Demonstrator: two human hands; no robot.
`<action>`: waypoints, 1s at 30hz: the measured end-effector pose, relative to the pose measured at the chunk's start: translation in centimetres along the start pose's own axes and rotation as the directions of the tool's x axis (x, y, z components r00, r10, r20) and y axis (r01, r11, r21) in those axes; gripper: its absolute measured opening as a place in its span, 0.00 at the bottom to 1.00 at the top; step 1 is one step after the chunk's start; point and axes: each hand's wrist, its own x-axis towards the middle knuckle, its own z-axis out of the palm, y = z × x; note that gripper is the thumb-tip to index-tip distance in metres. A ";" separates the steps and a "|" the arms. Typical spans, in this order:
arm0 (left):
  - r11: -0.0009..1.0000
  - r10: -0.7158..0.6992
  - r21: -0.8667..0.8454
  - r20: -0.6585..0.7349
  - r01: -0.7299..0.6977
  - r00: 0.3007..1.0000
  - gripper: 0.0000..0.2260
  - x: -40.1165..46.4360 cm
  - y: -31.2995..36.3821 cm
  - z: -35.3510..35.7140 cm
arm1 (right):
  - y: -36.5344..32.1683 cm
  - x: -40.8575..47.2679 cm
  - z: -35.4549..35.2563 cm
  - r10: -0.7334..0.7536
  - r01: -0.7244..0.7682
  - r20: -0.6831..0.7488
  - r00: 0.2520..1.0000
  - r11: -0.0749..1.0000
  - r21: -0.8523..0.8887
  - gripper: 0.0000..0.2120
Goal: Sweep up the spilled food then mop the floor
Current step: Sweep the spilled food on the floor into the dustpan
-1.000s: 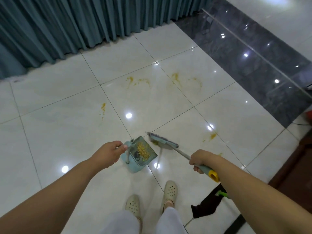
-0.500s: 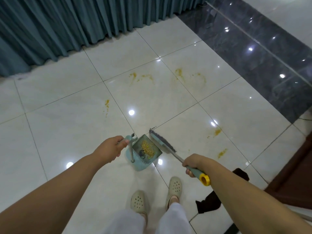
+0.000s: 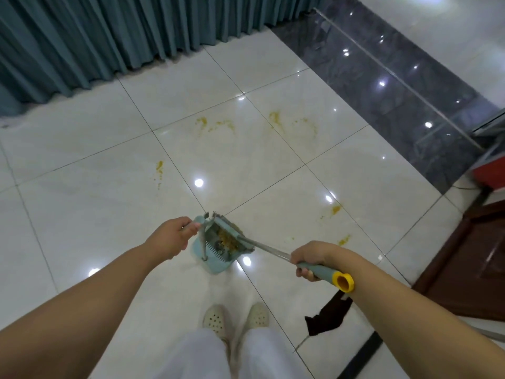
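The dustpan (image 3: 211, 248) stands on the floor (image 3: 95, 187) just ahead of the feet, food scraps (image 3: 228, 240) in it, the broom head (image 3: 235, 232) at its right edge. Food smears (image 3: 216, 124) lie farther ahead, toward the curtain (image 3: 109, 34), and more (image 3: 335, 209) to the right.

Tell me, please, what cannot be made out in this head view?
- Dustpan mouth: covered by the broom head.
- Left hand fingers: hidden behind the hand itself.
- Dark cloth: partly behind the right forearm.
- Red thing: cut off by the right edge.
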 end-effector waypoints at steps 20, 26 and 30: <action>0.995 -0.077 0.057 -0.061 0.080 0.995 0.15 -3.3 -0.8 2.1 | 0.4 5.0 1.7 0.000 -0.001 0.005 1.000 0.990 0.141 0.08; 0.994 -0.089 0.060 -0.074 0.093 0.993 0.15 -4.1 -1.0 2.3 | 1.0 3.2 1.6 -0.007 -0.005 0.088 0.996 0.991 0.133 0.08; 0.994 -0.097 0.053 -0.079 0.101 0.992 0.14 -4.8 -1.2 2.6 | 1.1 1.7 0.5 -0.026 0.012 0.114 0.993 0.993 0.118 0.07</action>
